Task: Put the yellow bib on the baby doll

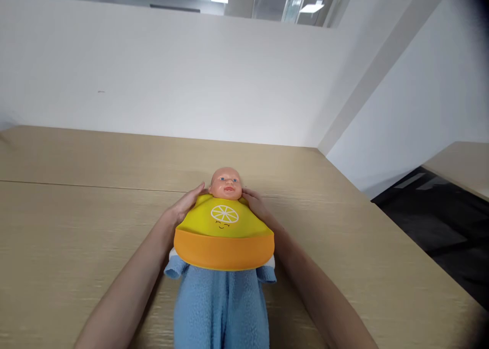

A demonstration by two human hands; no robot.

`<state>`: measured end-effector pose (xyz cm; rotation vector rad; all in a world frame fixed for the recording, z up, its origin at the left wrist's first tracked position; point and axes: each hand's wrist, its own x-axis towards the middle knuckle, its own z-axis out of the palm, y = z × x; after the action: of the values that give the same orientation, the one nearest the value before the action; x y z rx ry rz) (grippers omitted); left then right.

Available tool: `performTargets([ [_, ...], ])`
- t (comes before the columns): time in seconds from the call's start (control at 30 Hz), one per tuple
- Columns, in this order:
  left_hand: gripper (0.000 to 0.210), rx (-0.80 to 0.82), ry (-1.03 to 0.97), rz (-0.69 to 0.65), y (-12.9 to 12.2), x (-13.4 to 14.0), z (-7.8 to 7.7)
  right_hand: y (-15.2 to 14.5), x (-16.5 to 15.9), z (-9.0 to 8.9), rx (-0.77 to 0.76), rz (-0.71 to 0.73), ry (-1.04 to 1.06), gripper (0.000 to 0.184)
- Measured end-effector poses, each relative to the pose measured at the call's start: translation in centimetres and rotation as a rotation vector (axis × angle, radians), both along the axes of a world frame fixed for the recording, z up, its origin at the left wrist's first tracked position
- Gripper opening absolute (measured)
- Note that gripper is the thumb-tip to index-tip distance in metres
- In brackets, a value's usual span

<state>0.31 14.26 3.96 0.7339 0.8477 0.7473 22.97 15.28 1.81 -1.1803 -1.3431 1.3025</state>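
On the tabletop (69,226), a pale wood-grain surface set against a white wall (153,74), I see a baby doll (225,182) lying on its back with its head pointing away from me. The doll wears a blue fleece suit (219,308) and a yellow bib (224,232) with an orange catch pocket and a lemon-slice print. My left hand (187,204) rests at the doll's neck on the left edge of the bib, fingers extended toward the head. My right hand (255,204) sits at the matching point on the right edge. The fingertips of both hands pass behind the bib and neck, so I cannot tell whether either hand is pinching the bib or lying loose.
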Motion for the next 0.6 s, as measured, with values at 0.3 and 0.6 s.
performTargets([
  [0.3,0.048,0.157,-0.009,0.049,-4.3,1.1,0.5,-3.6,-0.4,-0.4,0.113,-0.001,-0.052,0.033],
  [0.6,0.045,0.158,-0.049,0.157,-7.4,1.0,-1.6,-6.8,0.0,-0.6,0.231,-0.095,-0.151,0.037],
])
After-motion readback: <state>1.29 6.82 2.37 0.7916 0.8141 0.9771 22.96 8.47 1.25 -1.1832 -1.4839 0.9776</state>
